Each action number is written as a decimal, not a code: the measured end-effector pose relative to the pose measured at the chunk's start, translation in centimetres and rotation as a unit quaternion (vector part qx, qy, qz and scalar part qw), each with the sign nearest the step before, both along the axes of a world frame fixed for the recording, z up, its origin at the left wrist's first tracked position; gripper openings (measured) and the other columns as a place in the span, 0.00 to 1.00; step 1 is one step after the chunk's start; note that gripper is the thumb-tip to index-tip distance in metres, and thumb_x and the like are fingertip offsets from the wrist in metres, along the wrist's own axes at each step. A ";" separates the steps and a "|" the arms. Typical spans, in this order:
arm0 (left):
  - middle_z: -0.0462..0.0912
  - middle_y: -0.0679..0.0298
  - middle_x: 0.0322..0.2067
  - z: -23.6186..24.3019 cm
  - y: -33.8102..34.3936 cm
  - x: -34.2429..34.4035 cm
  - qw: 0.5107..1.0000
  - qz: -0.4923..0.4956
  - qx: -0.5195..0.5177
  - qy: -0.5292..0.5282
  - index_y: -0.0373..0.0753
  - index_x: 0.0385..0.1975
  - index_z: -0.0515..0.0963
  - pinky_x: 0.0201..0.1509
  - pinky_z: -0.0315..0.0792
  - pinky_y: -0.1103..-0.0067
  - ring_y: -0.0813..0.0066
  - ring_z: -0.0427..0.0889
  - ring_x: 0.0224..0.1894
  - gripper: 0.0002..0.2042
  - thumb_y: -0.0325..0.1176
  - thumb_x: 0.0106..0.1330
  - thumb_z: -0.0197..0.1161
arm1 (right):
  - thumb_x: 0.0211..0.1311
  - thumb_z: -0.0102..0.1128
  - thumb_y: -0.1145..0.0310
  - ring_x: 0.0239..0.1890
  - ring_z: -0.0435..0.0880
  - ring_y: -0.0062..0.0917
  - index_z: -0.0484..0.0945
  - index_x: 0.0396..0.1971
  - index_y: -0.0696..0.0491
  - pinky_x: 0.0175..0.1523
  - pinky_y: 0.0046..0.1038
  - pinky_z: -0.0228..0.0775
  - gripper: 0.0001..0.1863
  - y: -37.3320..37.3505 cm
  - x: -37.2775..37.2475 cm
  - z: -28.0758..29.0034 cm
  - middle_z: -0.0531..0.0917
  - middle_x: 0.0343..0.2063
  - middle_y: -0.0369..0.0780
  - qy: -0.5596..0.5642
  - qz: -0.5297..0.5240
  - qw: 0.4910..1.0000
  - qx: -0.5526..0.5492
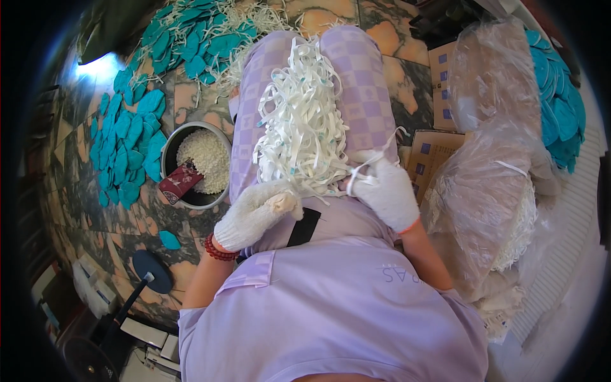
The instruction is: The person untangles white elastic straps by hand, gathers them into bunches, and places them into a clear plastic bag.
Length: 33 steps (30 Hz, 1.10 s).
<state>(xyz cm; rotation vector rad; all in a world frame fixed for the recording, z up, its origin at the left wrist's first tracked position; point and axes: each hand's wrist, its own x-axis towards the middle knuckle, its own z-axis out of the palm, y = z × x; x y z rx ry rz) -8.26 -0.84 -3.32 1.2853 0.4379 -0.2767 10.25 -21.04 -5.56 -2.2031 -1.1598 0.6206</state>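
Right gloved hand (385, 194), beside strap pile (299, 121), grips white strap (354, 174) | left gloved hand (258, 213), pile's near end: curled, grip unclear | strands best eased out singly

White straps (299, 121) heap along the middle of the lap (363, 83), blocking a low sweep from edge to edge; bare strips beside the heap, toward the knees, leave passage; between the left hand (261, 213) and right hand (385, 191) a gap opens; a pot (202, 207) hems the left edge, a cardboard box (436, 153) and plastic bag (490, 172) the right.
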 end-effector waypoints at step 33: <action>0.72 0.55 0.31 0.9 -2.4 7.1 0.911 -0.132 0.298 -0.254 0.38 0.33 0.76 0.38 0.70 0.64 0.52 0.76 0.35 0.11 0.39 0.71 0.54 | 0.70 0.48 0.66 0.13 0.64 0.18 0.70 0.37 0.53 0.16 0.21 0.56 0.06 1.1 1.6 5.6 0.70 0.18 0.34 0.668 -0.195 0.673 0.250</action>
